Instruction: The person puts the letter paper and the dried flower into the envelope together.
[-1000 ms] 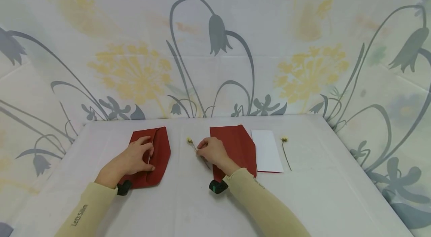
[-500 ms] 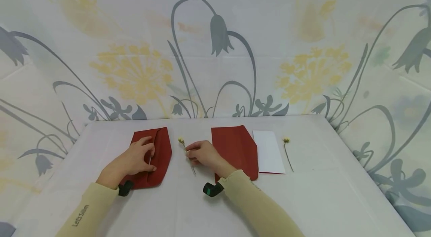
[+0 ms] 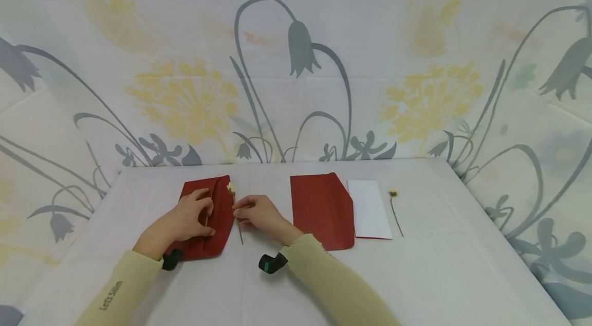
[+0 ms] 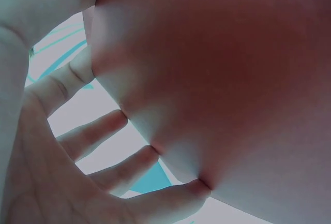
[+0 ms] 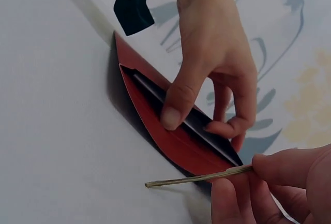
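Note:
A red envelope (image 3: 224,223) lies on the left of the table with its flap side toward the middle. My left hand (image 3: 188,219) grips it, fingers curled over it and the thumb lower down near the pocket's mouth. In the right wrist view the mouth (image 5: 201,131) gapes as a dark slit under that hand. Between thumb and fingers my right hand (image 3: 259,215) pinches the stem of a dried flower (image 3: 232,188) with a pale yellow head. The flower stands nearly upright in the head view, at the envelope's right edge. Its stem end (image 5: 170,181) sticks out past my fingers.
Right of the middle lies a second red envelope (image 3: 322,210). Beside it are a white folded card (image 3: 368,207) with a red lower edge and another dried flower (image 3: 394,206). A flower-printed cloth (image 3: 296,110) rises behind the white table (image 3: 444,274).
My right hand has moved left with the dried flower, from beside the second envelope to the edge of the left one. The flower has turned more upright. The left hand has stayed in place.

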A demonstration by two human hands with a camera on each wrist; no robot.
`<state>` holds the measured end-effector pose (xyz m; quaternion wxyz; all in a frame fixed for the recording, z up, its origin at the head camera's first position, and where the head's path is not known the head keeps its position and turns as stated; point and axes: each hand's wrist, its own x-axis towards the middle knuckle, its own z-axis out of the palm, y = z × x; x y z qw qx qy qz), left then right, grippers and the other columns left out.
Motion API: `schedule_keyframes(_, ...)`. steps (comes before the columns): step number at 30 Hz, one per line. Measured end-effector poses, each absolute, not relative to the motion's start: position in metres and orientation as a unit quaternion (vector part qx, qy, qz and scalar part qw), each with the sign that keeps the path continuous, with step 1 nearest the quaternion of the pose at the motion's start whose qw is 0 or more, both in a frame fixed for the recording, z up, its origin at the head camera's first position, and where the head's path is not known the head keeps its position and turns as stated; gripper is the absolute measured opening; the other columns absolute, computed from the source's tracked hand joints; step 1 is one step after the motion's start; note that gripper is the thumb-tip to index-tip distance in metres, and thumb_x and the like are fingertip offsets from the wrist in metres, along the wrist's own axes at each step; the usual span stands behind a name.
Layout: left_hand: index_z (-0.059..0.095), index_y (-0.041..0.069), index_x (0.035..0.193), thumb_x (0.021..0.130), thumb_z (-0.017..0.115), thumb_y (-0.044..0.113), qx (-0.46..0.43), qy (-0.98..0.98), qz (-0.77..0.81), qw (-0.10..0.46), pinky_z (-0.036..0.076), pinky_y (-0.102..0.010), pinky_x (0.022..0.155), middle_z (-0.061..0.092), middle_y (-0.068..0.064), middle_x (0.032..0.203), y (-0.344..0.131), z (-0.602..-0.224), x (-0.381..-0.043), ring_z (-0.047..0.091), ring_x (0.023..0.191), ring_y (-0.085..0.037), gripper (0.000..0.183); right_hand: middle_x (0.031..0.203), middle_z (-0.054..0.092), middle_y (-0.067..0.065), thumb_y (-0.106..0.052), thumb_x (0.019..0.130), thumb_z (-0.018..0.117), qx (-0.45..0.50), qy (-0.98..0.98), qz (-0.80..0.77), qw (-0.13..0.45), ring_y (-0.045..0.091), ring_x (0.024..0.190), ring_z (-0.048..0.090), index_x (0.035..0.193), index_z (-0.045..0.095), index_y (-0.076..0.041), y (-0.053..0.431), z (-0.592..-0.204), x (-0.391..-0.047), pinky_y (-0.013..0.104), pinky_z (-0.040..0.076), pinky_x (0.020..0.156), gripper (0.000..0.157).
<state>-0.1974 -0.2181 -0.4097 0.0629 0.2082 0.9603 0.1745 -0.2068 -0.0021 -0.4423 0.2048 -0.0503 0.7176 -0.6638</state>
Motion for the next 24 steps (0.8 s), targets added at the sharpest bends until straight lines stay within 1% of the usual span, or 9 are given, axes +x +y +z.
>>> schedule_keyframes(6, 0.052, 0.017, 0.081, 0.072, 0.089, 0.026, 0.212, 0.959, 0.177, 0.062, 0.041, -0.067, 0.094, 0.036, -0.036, 0.144, -0.220, -0.408, -0.197, 0.041, 0.123, -0.061, 0.040, 0.083, 0.069, 0.004, -0.006, 0.092, 0.070, -0.044, 0.701, -0.682, 0.203, 0.012, 0.073, 0.065, 0.099, 0.069, -0.003, -0.024, -0.447, -0.208, 0.029, 0.058, 0.065, 0.008)
schedule_keyframes(12, 0.053, 0.016, 0.082, 0.071, 0.089, 0.026, 0.209, 0.958, 0.183, 0.066, 0.040, -0.069, 0.094, 0.036, -0.036, 0.143, -0.219, -0.408, -0.196, 0.040, 0.122, -0.062, 0.039, 0.079, 0.067, 0.003, -0.008, 0.092, 0.070, -0.035, 0.718, -0.672, 0.179, 0.011, 0.069, 0.063, 0.095, 0.070, -0.006, -0.035, -0.447, -0.207, 0.026, 0.056, 0.062, 0.004)
schedule_keyframes(15, 0.053, 0.016, 0.082, 0.072, 0.089, 0.025, 0.206, 0.960, 0.181, 0.065, 0.040, -0.069, 0.095, 0.036, -0.035, 0.144, -0.219, -0.410, -0.198, 0.040, 0.122, -0.061, 0.038, 0.079, 0.067, 0.003, -0.008, 0.091, 0.071, -0.037, 0.723, -0.669, 0.168, 0.012, 0.068, 0.063, 0.094, 0.070, -0.006, -0.038, -0.445, -0.208, 0.027, 0.056, 0.062, 0.003)
schedule_keyframes(19, 0.054, 0.016, 0.083, 0.071, 0.089, 0.024, 0.208, 0.959, 0.181, 0.065, 0.039, -0.069, 0.095, 0.037, -0.036, 0.143, -0.219, -0.411, -0.200, 0.041, 0.122, -0.061, 0.037, 0.080, 0.067, 0.003, -0.006, 0.091, 0.070, -0.039, 0.715, -0.677, 0.170, 0.012, 0.070, 0.064, 0.095, 0.069, -0.005, -0.043, -0.441, -0.208, 0.029, 0.058, 0.065, 0.004)
schedule_keyframes(20, 0.055, 0.015, 0.084, 0.072, 0.088, 0.024, 0.209, 0.959, 0.181, 0.066, 0.039, -0.070, 0.095, 0.036, -0.036, 0.143, -0.220, -0.411, -0.200, 0.041, 0.122, -0.061, 0.037, 0.081, 0.067, 0.003, -0.006, 0.092, 0.070, -0.038, 0.711, -0.681, 0.173, 0.012, 0.070, 0.064, 0.095, 0.069, -0.005, -0.044, -0.440, -0.208, 0.030, 0.058, 0.066, 0.004)
schedule_keyframes(22, 0.061, 0.011, 0.094, 0.072, 0.088, 0.025, 0.209, 0.959, 0.180, 0.068, 0.039, -0.069, 0.096, 0.036, -0.035, 0.144, -0.220, -0.411, -0.200, 0.040, 0.123, -0.061, 0.038, 0.082, 0.067, 0.003, -0.005, 0.092, 0.069, -0.034, 0.702, -0.689, 0.178, 0.013, 0.071, 0.065, 0.096, 0.068, -0.005, -0.048, -0.439, -0.209, 0.031, 0.059, 0.068, 0.004)
schedule_keyframes(24, 0.064, 0.005, 0.107, 0.072, 0.088, 0.026, 0.210, 0.959, 0.180, 0.068, 0.038, -0.069, 0.097, 0.036, -0.035, 0.144, -0.220, -0.411, -0.200, 0.040, 0.124, -0.061, 0.047, 0.084, 0.068, 0.003, -0.005, 0.092, 0.069, -0.027, 0.691, -0.699, 0.182, 0.013, 0.073, 0.066, 0.097, 0.067, -0.005, -0.053, -0.439, -0.209, 0.031, 0.059, 0.069, 0.005)
